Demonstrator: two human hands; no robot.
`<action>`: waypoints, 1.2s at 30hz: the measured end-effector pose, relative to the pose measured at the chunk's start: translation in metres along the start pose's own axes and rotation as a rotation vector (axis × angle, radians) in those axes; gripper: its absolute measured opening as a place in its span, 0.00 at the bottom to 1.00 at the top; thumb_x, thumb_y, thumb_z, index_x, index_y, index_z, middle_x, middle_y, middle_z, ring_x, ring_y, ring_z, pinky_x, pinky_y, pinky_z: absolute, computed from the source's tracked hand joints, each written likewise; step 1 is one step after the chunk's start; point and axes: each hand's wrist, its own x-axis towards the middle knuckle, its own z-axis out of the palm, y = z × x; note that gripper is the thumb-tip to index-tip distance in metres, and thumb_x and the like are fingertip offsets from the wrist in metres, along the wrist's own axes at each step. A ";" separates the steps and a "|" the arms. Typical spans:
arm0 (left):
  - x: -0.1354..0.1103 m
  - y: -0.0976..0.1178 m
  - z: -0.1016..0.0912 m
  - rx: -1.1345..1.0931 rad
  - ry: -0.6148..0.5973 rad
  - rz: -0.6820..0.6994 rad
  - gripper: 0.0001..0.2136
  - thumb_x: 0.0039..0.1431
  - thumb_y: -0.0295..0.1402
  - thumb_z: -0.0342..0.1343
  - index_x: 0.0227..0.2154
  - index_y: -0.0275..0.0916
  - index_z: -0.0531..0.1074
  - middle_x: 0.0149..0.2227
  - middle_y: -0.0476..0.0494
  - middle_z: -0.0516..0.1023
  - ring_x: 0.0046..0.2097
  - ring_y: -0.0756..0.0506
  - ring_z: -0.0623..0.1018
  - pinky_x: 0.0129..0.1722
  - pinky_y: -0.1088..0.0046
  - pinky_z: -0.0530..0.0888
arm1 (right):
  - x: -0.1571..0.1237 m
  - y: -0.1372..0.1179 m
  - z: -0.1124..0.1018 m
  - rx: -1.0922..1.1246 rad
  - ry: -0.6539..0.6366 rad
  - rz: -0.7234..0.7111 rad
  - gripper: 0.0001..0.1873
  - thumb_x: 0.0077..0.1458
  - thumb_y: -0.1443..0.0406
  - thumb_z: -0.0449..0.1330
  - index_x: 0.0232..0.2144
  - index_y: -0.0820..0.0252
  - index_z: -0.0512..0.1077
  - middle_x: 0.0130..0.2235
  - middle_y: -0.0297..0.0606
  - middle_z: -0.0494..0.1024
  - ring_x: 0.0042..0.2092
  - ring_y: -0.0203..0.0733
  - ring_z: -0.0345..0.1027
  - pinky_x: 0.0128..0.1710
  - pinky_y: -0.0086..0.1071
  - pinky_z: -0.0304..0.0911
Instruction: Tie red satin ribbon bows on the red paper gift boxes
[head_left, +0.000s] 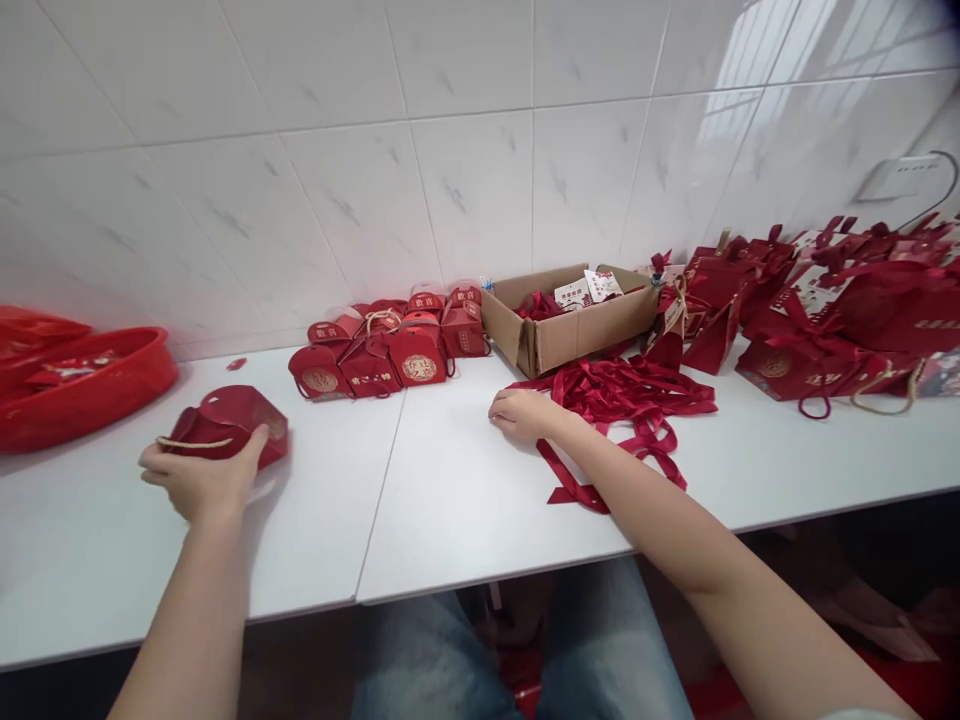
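My left hand (pixel 206 480) is wrapped around a dark red gift box (pixel 259 420) with a beige rope handle (pixel 196 443), at the left of the white table. Thumb on the right side, fingers on the left, it grips the box close to the tabletop. At the middle, my right hand (pixel 521 415) is closed, fingers curled together, just over the table. Whether anything is in those fingers I cannot make out. Right beside it lies a loose heap of dark red ribbons (pixel 622 390), partly behind my wrist and forearm.
Several red gift boxes (pixel 364 365) stand in rows against the tiled wall. An open cardboard box (pixel 592 335) holds ribbon and printed cards. A red plastic basin (pixel 142 375) sits far left. Ribboned gift boxes (pixel 795 360) crowd the right. A small red piece (pixel 237 364) lies near the wall.
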 end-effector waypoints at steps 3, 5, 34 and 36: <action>-0.022 0.027 0.011 -0.295 -0.229 0.296 0.36 0.35 0.39 0.69 0.44 0.43 0.51 0.53 0.41 0.58 0.54 0.38 0.68 0.53 0.58 0.69 | -0.002 0.012 -0.017 -0.006 0.080 0.123 0.14 0.54 0.71 0.53 0.39 0.59 0.75 0.43 0.42 0.75 0.41 0.42 0.68 0.38 0.31 0.60; -0.043 0.046 0.029 -0.504 -0.559 0.432 0.36 0.36 0.36 0.68 0.46 0.44 0.52 0.55 0.42 0.58 0.54 0.41 0.68 0.45 0.68 0.74 | -0.005 0.019 -0.026 -0.015 0.142 0.214 0.16 0.54 0.73 0.51 0.40 0.62 0.74 0.44 0.46 0.74 0.45 0.46 0.67 0.42 0.35 0.59; -0.107 0.049 0.135 -0.520 -0.972 0.625 0.43 0.42 0.44 0.65 0.58 0.42 0.47 0.58 0.33 0.58 0.58 0.38 0.64 0.57 0.58 0.63 | 0.002 0.010 0.006 0.790 0.322 0.297 0.12 0.53 0.65 0.44 0.27 0.59 0.66 0.34 0.39 0.71 0.36 0.40 0.67 0.35 0.32 0.64; -0.102 0.046 0.138 -0.369 -0.918 0.653 0.37 0.43 0.46 0.64 0.54 0.39 0.56 0.59 0.32 0.58 0.60 0.35 0.61 0.58 0.55 0.60 | 0.003 0.010 0.009 0.810 0.309 0.343 0.11 0.53 0.62 0.45 0.28 0.59 0.66 0.30 0.36 0.71 0.31 0.38 0.66 0.30 0.31 0.63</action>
